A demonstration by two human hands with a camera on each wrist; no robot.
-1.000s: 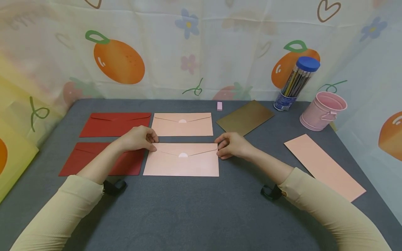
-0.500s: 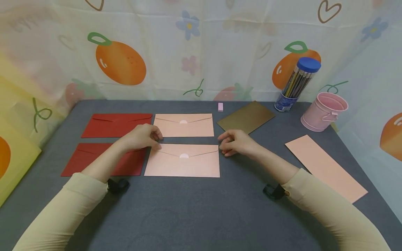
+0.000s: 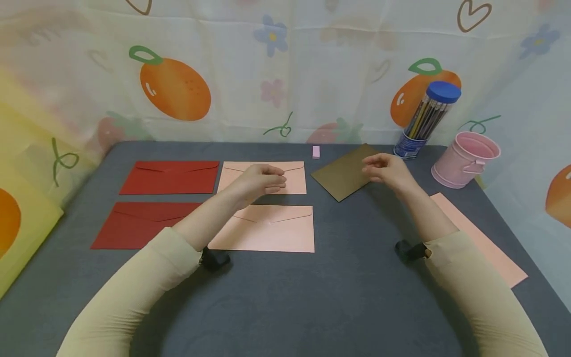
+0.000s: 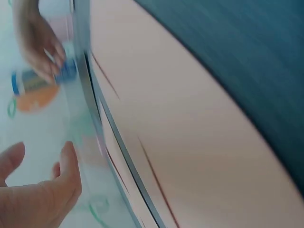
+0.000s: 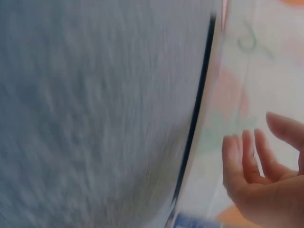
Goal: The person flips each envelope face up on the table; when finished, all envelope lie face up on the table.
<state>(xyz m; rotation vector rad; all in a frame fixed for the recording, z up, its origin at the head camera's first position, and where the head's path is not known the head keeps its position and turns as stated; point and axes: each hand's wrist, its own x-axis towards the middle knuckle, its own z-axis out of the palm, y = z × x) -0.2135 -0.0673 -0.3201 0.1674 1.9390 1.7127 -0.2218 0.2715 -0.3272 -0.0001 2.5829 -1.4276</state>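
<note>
My left hand (image 3: 260,183) hovers over two pale pink envelopes, its fingers loosely bent around nothing. The rear pink envelope (image 3: 232,171) is partly covered by that hand; the front pink envelope (image 3: 281,235) lies flat below it, flap side up. My right hand (image 3: 388,171) is above the right corner of a gold-brown envelope (image 3: 341,176), fingers relaxed with nothing between them. In the right wrist view the fingers (image 5: 232,156) of the right hand are spread from the thumb. Two red envelopes, a rear one (image 3: 174,178) and a front one (image 3: 134,228), lie to the left.
A pink pail (image 3: 464,158) and a blue-lidded tub of pencils (image 3: 421,121) stand at the back right. One more pink envelope or card (image 3: 486,243) lies under the right forearm. A small pink block (image 3: 315,152) sits near the far edge of the dark table (image 3: 285,307).
My left hand has let go of the front pink envelope and moved right and up. My right hand has left that envelope's side and moved right, over the gold-brown envelope.
</note>
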